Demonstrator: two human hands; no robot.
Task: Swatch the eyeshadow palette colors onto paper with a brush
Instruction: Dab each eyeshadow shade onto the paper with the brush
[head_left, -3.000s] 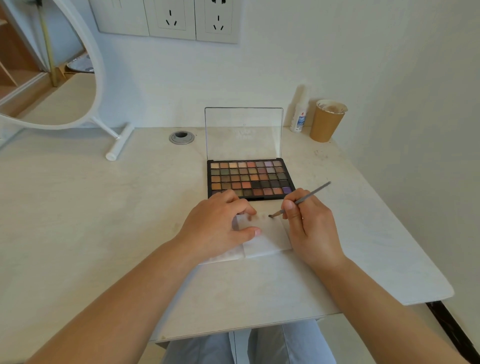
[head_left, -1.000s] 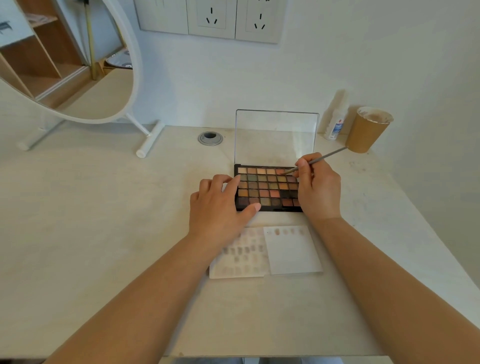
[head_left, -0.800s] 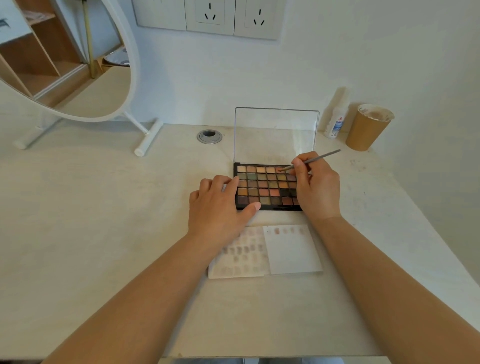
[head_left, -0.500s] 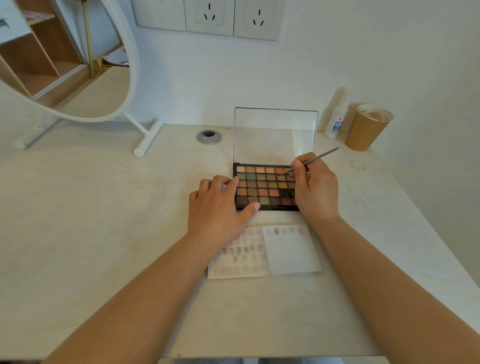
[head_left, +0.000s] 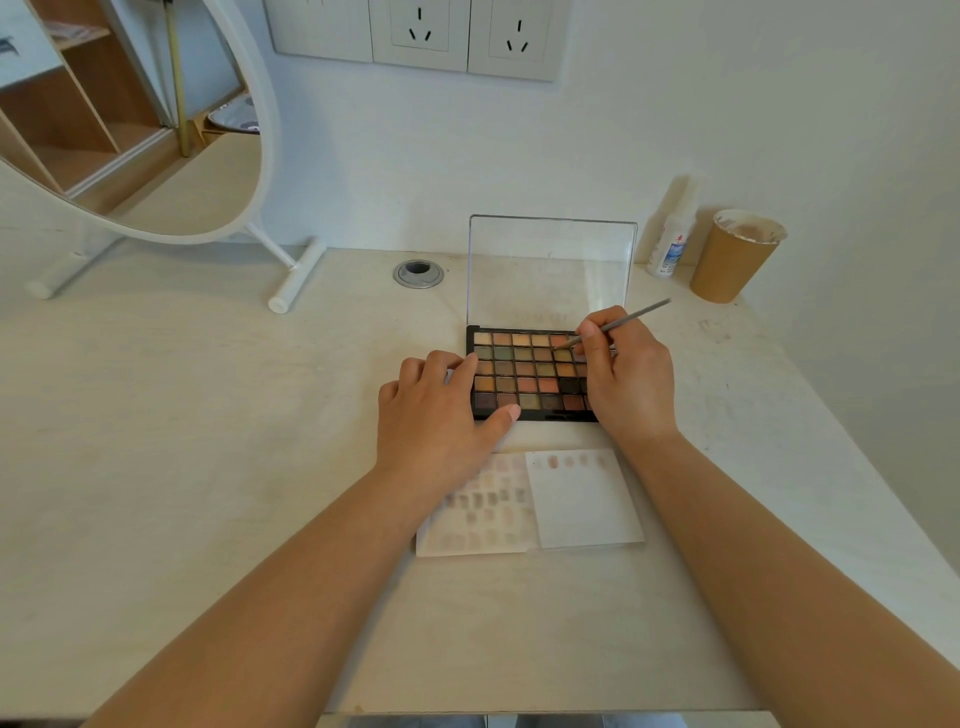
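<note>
Eyeshadow palette (head_left: 524, 371) lies open at the centre of the frame on a pale table (head_left: 182, 441), its clear lid (head_left: 550, 270) standing upright behind the rows of coloured pans. Right hand (head_left: 628, 379) lies over the palette's right end, its thumb and fingers pinching a thin grey brush (head_left: 618, 325); the handle slants up toward the upper right, and the tip is down at a pan in the second row from the back, towards the right end of the palette. Whether the bristles actually touch the powder is too small to tell. Left hand (head_left: 441, 415) rests on the palette's left end with fingers fairly straight and slightly spread, the thumb stretched along the black front edge, gripping nothing.

Just below the palette in the frame, two sheets of white paper (head_left: 530, 504) lie side by side. The left sheet carries several rows of faint smudged swatches and is partly covered by the left wrist; the right sheet has one short row of swatches along its top edge.

At upper left stands a round mirror (head_left: 156, 130) on a white stand. A metal cable grommet (head_left: 418, 274) sits in the tabletop left of the lid. At upper right, against the wall, a small white bottle (head_left: 670, 249) stands just beside a brown paper cup (head_left: 735, 257). Wall sockets (head_left: 421, 31) line the top of the frame.
</note>
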